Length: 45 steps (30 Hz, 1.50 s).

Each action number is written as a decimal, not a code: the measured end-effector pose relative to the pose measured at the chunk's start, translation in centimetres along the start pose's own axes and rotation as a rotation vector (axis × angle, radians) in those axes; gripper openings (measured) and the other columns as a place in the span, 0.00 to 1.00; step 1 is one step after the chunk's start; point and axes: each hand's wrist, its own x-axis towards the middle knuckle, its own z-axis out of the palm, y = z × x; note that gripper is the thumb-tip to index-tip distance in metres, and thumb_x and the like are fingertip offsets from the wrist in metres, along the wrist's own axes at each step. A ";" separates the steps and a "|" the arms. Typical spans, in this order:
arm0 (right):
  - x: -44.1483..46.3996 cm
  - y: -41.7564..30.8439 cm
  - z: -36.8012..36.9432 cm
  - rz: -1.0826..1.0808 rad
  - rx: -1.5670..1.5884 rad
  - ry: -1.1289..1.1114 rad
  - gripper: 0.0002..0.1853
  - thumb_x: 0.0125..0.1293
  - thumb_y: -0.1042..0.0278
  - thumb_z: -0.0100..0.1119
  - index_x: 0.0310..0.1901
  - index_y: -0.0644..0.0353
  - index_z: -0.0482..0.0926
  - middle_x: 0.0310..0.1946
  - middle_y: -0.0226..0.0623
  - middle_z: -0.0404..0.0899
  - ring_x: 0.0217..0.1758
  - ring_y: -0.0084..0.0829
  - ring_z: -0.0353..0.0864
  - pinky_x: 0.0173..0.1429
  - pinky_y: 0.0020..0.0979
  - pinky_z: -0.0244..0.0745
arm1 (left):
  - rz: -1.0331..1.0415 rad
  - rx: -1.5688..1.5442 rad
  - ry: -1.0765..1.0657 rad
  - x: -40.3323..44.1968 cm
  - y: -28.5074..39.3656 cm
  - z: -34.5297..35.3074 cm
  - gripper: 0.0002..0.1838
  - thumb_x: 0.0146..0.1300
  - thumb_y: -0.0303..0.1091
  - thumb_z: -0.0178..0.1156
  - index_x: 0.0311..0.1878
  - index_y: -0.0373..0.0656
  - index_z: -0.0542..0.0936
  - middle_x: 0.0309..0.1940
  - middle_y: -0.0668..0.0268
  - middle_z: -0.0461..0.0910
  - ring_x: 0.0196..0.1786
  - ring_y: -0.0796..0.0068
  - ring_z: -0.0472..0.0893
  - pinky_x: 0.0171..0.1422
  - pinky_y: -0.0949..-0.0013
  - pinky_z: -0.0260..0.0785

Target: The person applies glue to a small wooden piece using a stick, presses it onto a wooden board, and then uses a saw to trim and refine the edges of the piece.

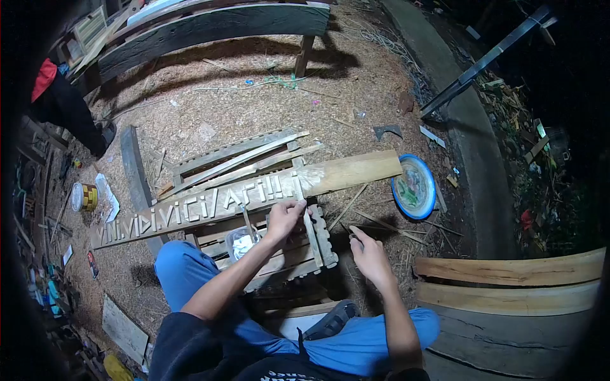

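1. Ground (254, 105): strewn with pale shavings; a concrete path (473, 171) beyond the right hand, and a dark bench (216, 35) far ahead of both hands.
2. Left hand (284, 222): fingers bent, tips drawn together at the near end of a slim strip (298, 188); whether it grips the strip cannot be told.
3. Right hand (370, 253): off the plank, fingers partly curled, forefinger reaching forward; whether it holds anything cannot be told.
4. Plank (359, 173): just ahead of the left hand, slanting across; raised pale letters (244, 195) fill the stretch to that hand's left, bare wood to its right. Slim strip lies on it.
5. Pallet (328, 244): slatted, notched along one edge, below the left hand and under the plank.
6. Tub (230, 242): near the left hand, on its left, white matter inside, a stick (248, 219) standing in it.
7. Battens (279, 159): several, beyond the plank from the left hand.
8. Basin (434, 193): blue-rimmed, ahead and right of the right hand, by the plank's end.
9. Offcuts (347, 206): scattered on the ground ahead of the right hand.
10. Boards (508, 272): well to the right of the right hand.
11. Tin (85, 197): yellow-banded, far left of the left hand.
12. Another person (71, 111): far left, dark trousers.
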 end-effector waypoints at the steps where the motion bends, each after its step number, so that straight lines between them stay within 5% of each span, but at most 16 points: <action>1: 0.0 -0.1 -0.2 0.026 0.022 -0.027 0.22 0.73 0.62 0.53 0.66 0.54 0.76 0.46 0.59 0.84 0.51 0.60 0.82 0.60 0.49 0.75 | -0.080 0.004 -0.018 -0.3 0.8 0.0 0.19 0.74 0.44 0.60 0.35 0.39 0.88 0.25 0.70 0.85 0.21 0.87 0.72 0.25 0.75 0.63; 18: 0.2 0.5 0.0 0.010 0.055 -0.026 0.21 0.73 0.64 0.54 0.65 0.56 0.77 0.46 0.60 0.84 0.49 0.59 0.83 0.59 0.47 0.77 | 0.029 0.048 -0.025 0.1 0.3 0.0 0.19 0.74 0.45 0.60 0.33 0.39 0.87 0.22 0.71 0.83 0.20 0.87 0.72 0.24 0.75 0.62; 20: 0.1 0.0 -0.2 0.016 0.075 -0.031 0.21 0.73 0.64 0.54 0.65 0.57 0.77 0.45 0.60 0.84 0.49 0.59 0.84 0.59 0.47 0.76 | -0.016 -0.016 -0.016 0.1 0.2 0.3 0.21 0.75 0.45 0.57 0.35 0.38 0.88 0.16 0.80 0.67 0.19 0.89 0.60 0.24 0.75 0.48; 27: 0.1 -0.4 -0.3 0.044 0.055 -0.054 0.21 0.73 0.65 0.54 0.66 0.56 0.76 0.46 0.59 0.84 0.50 0.58 0.84 0.59 0.47 0.77 | 0.035 0.031 -0.019 0.3 0.0 0.1 0.21 0.76 0.44 0.56 0.35 0.38 0.87 0.16 0.79 0.69 0.19 0.88 0.62 0.23 0.75 0.51; 29: 0.2 0.2 0.0 0.004 0.076 -0.035 0.22 0.72 0.65 0.54 0.66 0.57 0.76 0.46 0.60 0.84 0.50 0.58 0.84 0.59 0.47 0.77 | -0.056 -0.087 -0.058 -0.6 1.6 0.2 0.20 0.76 0.45 0.57 0.34 0.38 0.85 0.23 0.68 0.83 0.20 0.85 0.72 0.23 0.75 0.62; 36: -0.2 0.3 -0.2 0.045 0.068 -0.045 0.22 0.72 0.65 0.54 0.66 0.58 0.76 0.46 0.61 0.84 0.52 0.58 0.83 0.58 0.46 0.77 | 0.007 -0.105 -0.120 -1.2 1.5 1.4 0.24 0.77 0.53 0.54 0.37 0.39 0.77 0.24 0.65 0.82 0.20 0.79 0.79 0.24 0.74 0.69; 39: -0.5 0.9 0.1 -0.017 0.075 0.003 0.21 0.74 0.61 0.51 0.65 0.56 0.76 0.35 0.64 0.82 0.45 0.63 0.82 0.55 0.54 0.75 | -0.035 -0.156 -0.242 -1.5 1.9 1.4 0.22 0.77 0.51 0.55 0.36 0.38 0.76 0.24 0.65 0.82 0.20 0.78 0.78 0.25 0.72 0.71; 45: -1.0 1.2 -0.1 -0.002 0.086 0.022 0.22 0.74 0.60 0.51 0.66 0.57 0.75 0.41 0.61 0.83 0.47 0.62 0.82 0.57 0.53 0.76 | 0.042 0.017 -0.268 -1.5 -0.3 2.1 0.25 0.74 0.53 0.58 0.29 0.40 0.79 0.18 0.73 0.74 0.20 0.85 0.70 0.24 0.74 0.60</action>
